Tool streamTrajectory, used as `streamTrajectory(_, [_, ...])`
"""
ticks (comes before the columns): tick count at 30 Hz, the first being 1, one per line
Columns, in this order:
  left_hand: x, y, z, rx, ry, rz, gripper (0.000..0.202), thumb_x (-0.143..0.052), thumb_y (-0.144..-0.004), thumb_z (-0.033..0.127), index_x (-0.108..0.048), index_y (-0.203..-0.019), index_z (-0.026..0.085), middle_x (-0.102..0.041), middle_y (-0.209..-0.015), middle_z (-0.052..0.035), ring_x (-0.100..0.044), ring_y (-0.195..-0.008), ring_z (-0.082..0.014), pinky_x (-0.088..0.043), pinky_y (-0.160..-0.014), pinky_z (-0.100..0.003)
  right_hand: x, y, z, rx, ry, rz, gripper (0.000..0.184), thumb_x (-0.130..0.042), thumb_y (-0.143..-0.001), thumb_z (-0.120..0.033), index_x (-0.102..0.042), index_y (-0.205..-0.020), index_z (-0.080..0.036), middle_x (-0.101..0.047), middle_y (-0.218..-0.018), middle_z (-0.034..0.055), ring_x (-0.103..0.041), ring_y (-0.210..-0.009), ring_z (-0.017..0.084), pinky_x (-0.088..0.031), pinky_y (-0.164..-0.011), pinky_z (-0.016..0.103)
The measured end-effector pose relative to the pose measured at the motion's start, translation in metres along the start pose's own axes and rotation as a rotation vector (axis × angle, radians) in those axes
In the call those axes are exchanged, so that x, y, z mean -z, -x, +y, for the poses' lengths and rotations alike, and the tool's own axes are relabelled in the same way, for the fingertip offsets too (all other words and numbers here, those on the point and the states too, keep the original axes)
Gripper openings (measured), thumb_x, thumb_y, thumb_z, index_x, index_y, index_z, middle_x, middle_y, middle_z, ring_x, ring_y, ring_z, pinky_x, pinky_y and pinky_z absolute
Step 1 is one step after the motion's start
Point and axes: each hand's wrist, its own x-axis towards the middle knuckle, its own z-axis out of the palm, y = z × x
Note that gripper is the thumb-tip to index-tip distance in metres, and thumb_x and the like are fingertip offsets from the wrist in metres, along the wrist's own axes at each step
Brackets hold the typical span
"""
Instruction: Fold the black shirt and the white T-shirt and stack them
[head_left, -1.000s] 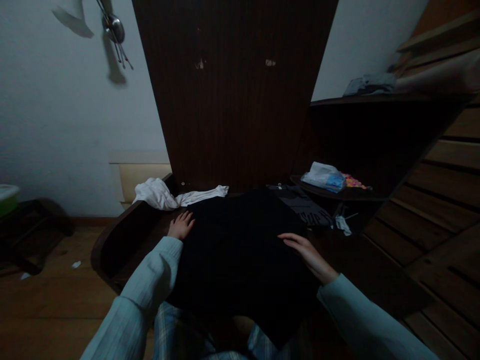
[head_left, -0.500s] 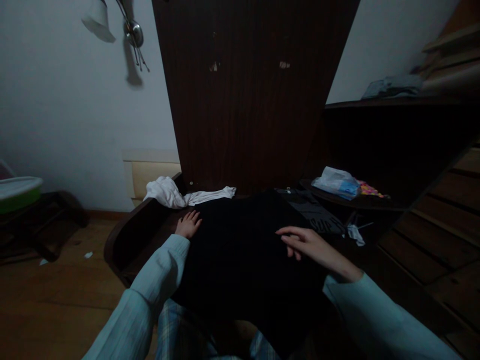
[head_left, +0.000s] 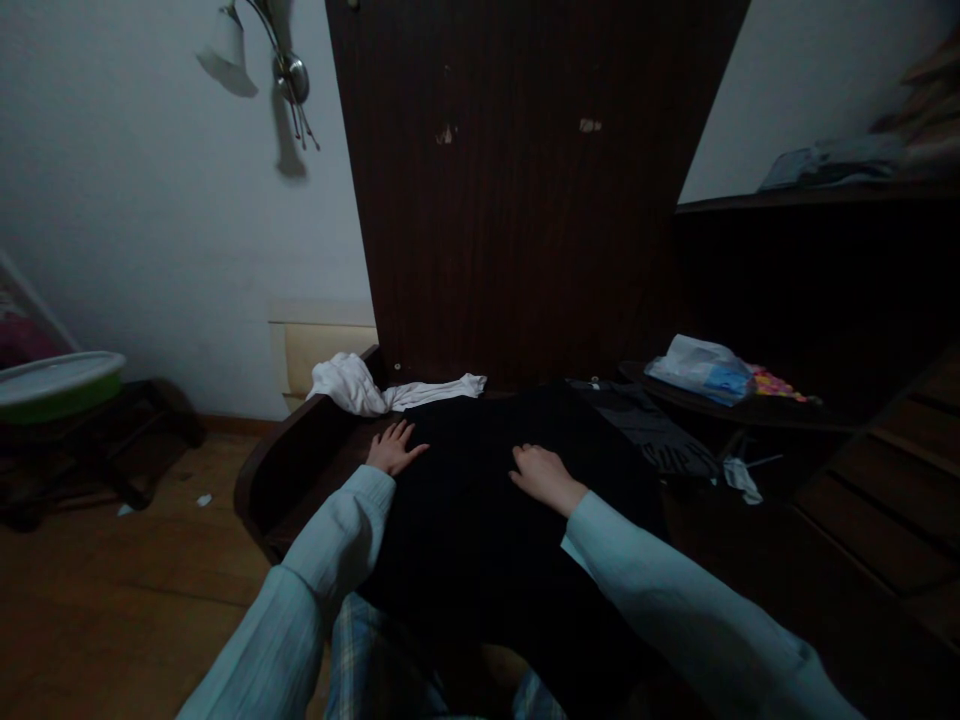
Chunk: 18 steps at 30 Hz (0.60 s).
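A large piece of black cloth, too dark for its kind to show, is spread out in front of me and hangs down toward my lap. My left hand lies on its left edge, fingers spread. Over the middle of the cloth, my right hand rests with its fingers bent downward. Its fingertips are lost against the black, so a grip on the fabric cannot be made out. Past the cloth's right side lies a dark grey fabric piece with black lettering, partly covered.
White crumpled cloth lies at the back left by the wooden armrest. On the right, a shelf bears a plastic-wrapped package. A green tub sits on a stool at left. A dark panel rises behind.
My right hand has moved left across the black cloth and its fingers have bent downward. My left hand stays at the left edge, its thumb now spread out. The view has shifted slightly left.
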Motion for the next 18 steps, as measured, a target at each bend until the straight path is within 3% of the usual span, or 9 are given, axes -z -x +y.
streamTrajectory(2, [0.002,0.002,0.002,-0.011,-0.018,0.043,0.062,-0.030,-0.084,0.055,-0.033,-0.133,0.018,-0.029,-0.143,-0.0096,-0.023,-0.131,-0.0258,-0.022,-0.103,-0.049,0.002,-0.010,-0.009,0.018,-0.097,0.029,0.025,-0.047,-0.083,-0.031,-0.060,-0.096,-0.013,-0.062,-0.098,0.0147,-0.059,-0.090,0.025,-0.043,-0.070,0.031])
streamTrajectory(5, [0.006,0.006,0.005,-0.115,-0.070,0.198,0.048,-0.032,-0.087,0.043,-0.047,-0.124,0.015,-0.039,-0.137,-0.0104,-0.030,-0.128,-0.0229,-0.020,-0.106,-0.043,-0.007,-0.028,-0.024,0.004,-0.236,0.009,0.031,-0.045,-0.083,-0.043,-0.062,-0.087,-0.017,-0.063,-0.094,0.0107,-0.060,-0.086,0.022,-0.042,-0.067,0.029])
streamTrajectory(9, [0.008,0.008,0.004,-0.175,-0.025,0.183,0.039,-0.029,-0.088,0.030,-0.055,-0.114,0.015,-0.054,-0.124,-0.0085,-0.046,-0.116,-0.0177,-0.032,-0.100,-0.031,-0.036,-0.041,-0.033,-0.007,-0.311,0.058,0.018,-0.050,-0.081,-0.032,-0.059,-0.074,-0.018,-0.063,-0.085,0.0066,-0.058,-0.082,0.018,-0.040,-0.067,0.026])
streamTrajectory(14, [0.006,0.005,0.001,-0.154,0.021,0.150,0.039,-0.032,-0.086,0.026,-0.051,-0.118,0.015,-0.051,-0.127,-0.0069,-0.044,-0.118,-0.0169,-0.035,-0.099,-0.029,-0.053,-0.034,-0.033,0.002,-0.332,0.252,0.013,-0.045,-0.082,-0.023,-0.056,-0.075,-0.018,-0.060,-0.082,0.0056,-0.055,-0.080,0.018,-0.040,-0.068,0.027])
streamTrajectory(16, [0.007,0.005,0.002,-0.154,0.022,0.175,0.041,-0.034,-0.084,0.023,-0.047,-0.122,0.014,-0.050,-0.127,-0.0086,-0.044,-0.118,-0.0179,-0.034,-0.099,-0.029,-0.051,-0.029,-0.034,0.082,-0.333,0.347,0.012,-0.045,-0.081,-0.022,-0.057,-0.084,-0.018,-0.060,-0.088,0.0075,-0.054,-0.084,0.019,-0.042,-0.073,0.030])
streamTrajectory(18, [0.008,0.007,0.004,-0.128,0.026,0.232,0.046,-0.037,-0.082,0.020,-0.039,-0.128,0.012,-0.047,-0.129,-0.0104,-0.042,-0.119,-0.0188,-0.034,-0.099,-0.029,-0.049,-0.025,-0.036,0.269,-0.359,0.405,0.019,-0.047,-0.081,-0.024,-0.056,-0.097,-0.018,-0.060,-0.101,0.0091,-0.052,-0.096,0.021,-0.041,-0.082,0.034])
